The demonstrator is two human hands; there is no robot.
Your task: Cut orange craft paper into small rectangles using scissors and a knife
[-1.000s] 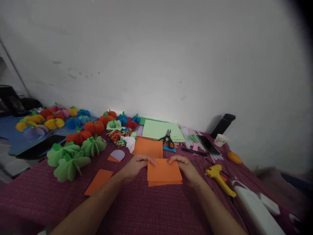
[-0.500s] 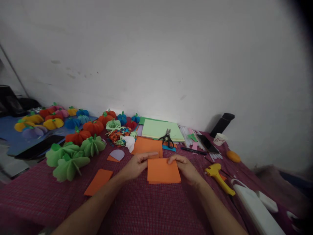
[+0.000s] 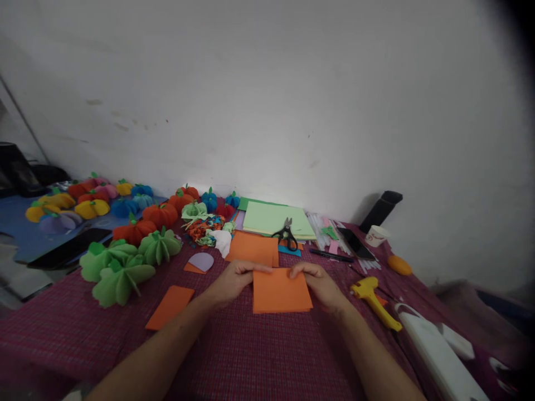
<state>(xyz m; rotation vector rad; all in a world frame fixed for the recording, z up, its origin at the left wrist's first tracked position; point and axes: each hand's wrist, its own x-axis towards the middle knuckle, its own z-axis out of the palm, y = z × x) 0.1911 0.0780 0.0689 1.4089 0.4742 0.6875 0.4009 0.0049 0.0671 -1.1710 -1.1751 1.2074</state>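
Note:
A small stack of orange paper sheets (image 3: 281, 292) is held between my two hands over the table's front middle, its layers slightly offset along the lower edge. My left hand (image 3: 234, 281) grips its upper left corner, thumb lying on top and the other fingers hidden underneath. At the upper right corner, my right hand (image 3: 320, 284) pinches the sheets the same way. Just behind lie more orange sheets (image 3: 251, 249). A folded orange paper piece (image 3: 170, 307) rests left of my left forearm, and a lilac rounded cut-out (image 3: 201, 261) lies farther back.
Paper pumpkins (image 3: 161, 214) crowd the left side. Black scissors (image 3: 286, 235) lie on pale green sheets (image 3: 276, 217) at the back. To the right are a yellow glue gun (image 3: 374, 301), a phone (image 3: 355, 244), a pen (image 3: 331, 255), a paper cup (image 3: 376, 236) and a white power strip (image 3: 438, 353).
My left thumb has come down onto the top of the orange stack, where it was stretched out above the edge before. The stack has shifted slightly.

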